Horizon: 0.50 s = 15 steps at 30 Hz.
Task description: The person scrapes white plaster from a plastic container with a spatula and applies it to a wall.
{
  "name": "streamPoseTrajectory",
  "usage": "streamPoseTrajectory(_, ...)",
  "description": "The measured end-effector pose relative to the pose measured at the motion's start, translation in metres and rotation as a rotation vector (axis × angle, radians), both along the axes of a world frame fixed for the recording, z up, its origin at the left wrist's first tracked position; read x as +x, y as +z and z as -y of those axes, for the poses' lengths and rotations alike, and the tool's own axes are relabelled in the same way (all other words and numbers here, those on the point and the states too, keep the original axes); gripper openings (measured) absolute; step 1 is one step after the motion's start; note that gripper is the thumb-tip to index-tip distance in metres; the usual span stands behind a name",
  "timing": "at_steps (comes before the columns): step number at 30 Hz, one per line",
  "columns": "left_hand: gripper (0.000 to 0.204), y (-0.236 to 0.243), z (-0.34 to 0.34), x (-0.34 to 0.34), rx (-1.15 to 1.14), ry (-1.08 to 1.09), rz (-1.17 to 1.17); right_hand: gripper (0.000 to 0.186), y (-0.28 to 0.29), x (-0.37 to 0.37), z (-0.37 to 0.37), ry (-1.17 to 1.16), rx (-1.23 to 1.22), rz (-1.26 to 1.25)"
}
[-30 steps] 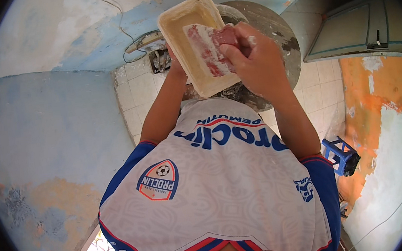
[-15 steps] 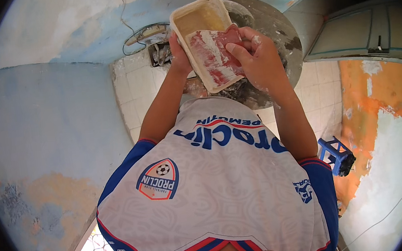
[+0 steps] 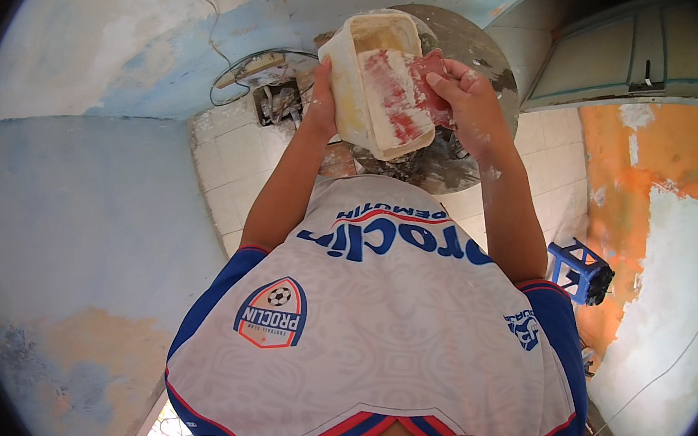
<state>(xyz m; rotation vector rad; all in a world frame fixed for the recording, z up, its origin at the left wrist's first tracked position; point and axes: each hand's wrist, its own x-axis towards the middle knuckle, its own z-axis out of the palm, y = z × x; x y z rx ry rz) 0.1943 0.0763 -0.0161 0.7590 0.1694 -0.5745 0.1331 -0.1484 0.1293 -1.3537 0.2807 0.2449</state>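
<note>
The right hand has its grip closed on the red scraper, whose paste-smeared blade extends left of that grip across the plastic tub. The left hand holds the tub's side. Scraper appears light, flexible, slippery where coated; cleaner right edge offers best hold.

The left hand grips a tub by its left side. The right hand holds a red scraper across the tub's opening.

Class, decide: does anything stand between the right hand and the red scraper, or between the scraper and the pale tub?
Nothing visible does: the right hand grips the red scraper, which overlaps the opening of the pale tub.
</note>
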Motion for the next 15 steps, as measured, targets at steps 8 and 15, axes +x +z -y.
streamPoseTrajectory(8,0.083,0.010,0.024,-0.014,-0.096,0.023,0.005,0.024,0.015,-0.002,0.023,-0.197,-0.121,0.104)
streamPoseTrajectory(15,0.084,0.011,0.037,-0.008,-0.155,0.055,0.022,0.019,0.000,-0.025,0.008,-0.154,-0.619,0.506)
